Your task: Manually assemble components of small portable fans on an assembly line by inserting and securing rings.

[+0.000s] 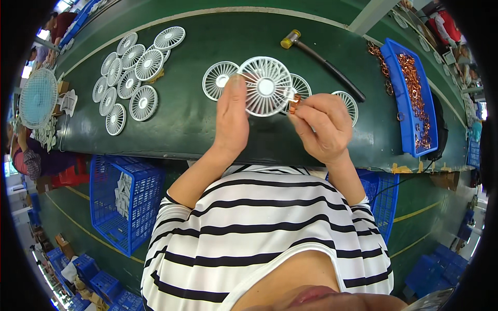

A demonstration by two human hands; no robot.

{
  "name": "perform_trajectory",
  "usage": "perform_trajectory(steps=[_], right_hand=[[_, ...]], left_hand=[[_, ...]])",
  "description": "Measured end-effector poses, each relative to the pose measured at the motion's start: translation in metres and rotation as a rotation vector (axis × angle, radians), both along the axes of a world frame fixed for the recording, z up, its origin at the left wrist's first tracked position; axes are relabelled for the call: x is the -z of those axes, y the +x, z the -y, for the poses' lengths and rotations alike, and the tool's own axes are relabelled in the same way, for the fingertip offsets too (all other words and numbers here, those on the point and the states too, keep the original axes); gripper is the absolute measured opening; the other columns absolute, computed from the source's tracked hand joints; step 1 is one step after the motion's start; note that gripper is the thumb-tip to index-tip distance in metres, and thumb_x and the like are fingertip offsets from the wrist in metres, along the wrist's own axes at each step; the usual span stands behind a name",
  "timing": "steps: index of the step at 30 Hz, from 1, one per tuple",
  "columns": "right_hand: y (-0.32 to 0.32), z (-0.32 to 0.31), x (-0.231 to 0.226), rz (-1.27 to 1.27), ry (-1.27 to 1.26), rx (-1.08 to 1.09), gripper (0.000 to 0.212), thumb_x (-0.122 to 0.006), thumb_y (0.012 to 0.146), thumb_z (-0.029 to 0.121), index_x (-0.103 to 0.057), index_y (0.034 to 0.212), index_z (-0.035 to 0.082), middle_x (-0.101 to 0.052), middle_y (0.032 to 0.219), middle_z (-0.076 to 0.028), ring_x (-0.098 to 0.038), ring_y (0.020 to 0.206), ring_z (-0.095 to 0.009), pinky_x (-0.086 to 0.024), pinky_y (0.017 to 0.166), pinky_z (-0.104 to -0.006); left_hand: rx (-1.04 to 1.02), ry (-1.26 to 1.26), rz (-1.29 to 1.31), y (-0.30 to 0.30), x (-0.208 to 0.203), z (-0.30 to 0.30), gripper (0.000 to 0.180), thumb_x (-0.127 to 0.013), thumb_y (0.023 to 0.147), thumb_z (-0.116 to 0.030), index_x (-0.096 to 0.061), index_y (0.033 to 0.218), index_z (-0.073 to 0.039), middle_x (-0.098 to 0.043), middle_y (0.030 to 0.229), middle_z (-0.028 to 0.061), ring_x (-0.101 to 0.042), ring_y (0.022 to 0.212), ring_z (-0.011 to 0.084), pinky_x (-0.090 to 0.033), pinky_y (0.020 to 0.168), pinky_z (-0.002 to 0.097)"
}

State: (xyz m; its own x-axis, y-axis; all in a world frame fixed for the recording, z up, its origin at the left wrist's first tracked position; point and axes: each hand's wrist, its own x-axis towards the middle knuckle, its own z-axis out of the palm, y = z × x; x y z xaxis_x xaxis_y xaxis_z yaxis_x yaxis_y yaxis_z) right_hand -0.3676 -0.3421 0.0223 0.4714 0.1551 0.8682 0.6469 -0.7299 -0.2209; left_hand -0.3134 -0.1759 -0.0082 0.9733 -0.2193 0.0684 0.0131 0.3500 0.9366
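Spoked disc (266,87) gripped in my left hand (232,118), copper clip (294,104) pinched in my right hand (328,127): apparently a fitting step, calling next for alignment.

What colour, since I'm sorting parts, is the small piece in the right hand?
The piece is shiny copper, best seen in the head view.

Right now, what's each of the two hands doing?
Left hand: holding a white spoked wheel at its left edge.
Right hand: closed, pinching a small copper piece in its fingertips.
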Motion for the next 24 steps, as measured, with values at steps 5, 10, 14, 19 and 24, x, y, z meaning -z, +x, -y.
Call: perform_trajectory(steps=[5,10,14,19,24], right_hand=[[0.005,-0.009,-0.001,-0.013,-0.014,0.050,0.021,-0.077,0.066,0.006,-0.063,0.082,0.006,-0.061,0.081,-0.005,-0.059,0.070,-0.022,-0.047,0.059,-0.0318],[0.011,-0.015,0.000,-0.261,-0.005,0.184,0.013,-0.069,0.074,0.005,-0.059,0.081,0.005,-0.056,0.076,-0.007,-0.054,0.068,-0.026,-0.045,0.057,-0.0352],[0.015,-0.019,0.008,-0.323,0.050,0.213,0.011,-0.068,0.077,0.007,-0.059,0.082,0.005,-0.056,0.077,-0.008,-0.054,0.070,-0.027,-0.044,0.059,-0.0363],[0.011,-0.026,0.019,-0.285,0.228,0.286,0.015,-0.069,0.078,0.012,-0.064,0.091,0.005,-0.063,0.091,-0.009,-0.059,0.084,-0.029,-0.047,0.071,-0.0379],[-0.001,0.004,-0.001,-0.267,-0.153,0.032,0.030,-0.073,0.075,0.019,-0.071,0.104,0.011,-0.064,0.120,-0.002,-0.047,0.127,-0.030,-0.031,0.106,-0.0457]], left_hand=[[0.101,0.054,0.058,-0.011,-0.008,0.012,0.039,-0.036,0.103,-0.034,-0.053,0.112,0.000,-0.055,0.097,0.0022,-0.048,0.086,0.0085,-0.041,0.079,0.0239],[0.085,0.110,0.217,-0.014,-0.007,0.018,0.033,-0.047,0.092,-0.007,-0.038,0.123,0.001,-0.055,0.102,0.0090,-0.053,0.088,0.0128,-0.045,0.077,0.0278],[0.050,0.214,0.326,-0.011,0.006,0.017,0.034,-0.050,0.088,-0.003,-0.037,0.119,0.001,-0.056,0.102,0.0107,-0.053,0.086,0.0133,-0.046,0.076,0.0282],[0.078,0.099,0.164,-0.011,0.005,0.018,0.037,-0.052,0.086,-0.002,-0.037,0.119,0.002,-0.056,0.107,0.0112,-0.055,0.090,0.0134,-0.047,0.079,0.0287],[0.444,-0.284,-0.154,-0.011,-0.024,-0.005,0.044,-0.056,0.089,-0.004,-0.041,0.130,0.003,-0.058,0.112,0.0084,-0.058,0.100,0.0129,-0.049,0.087,0.0276]])
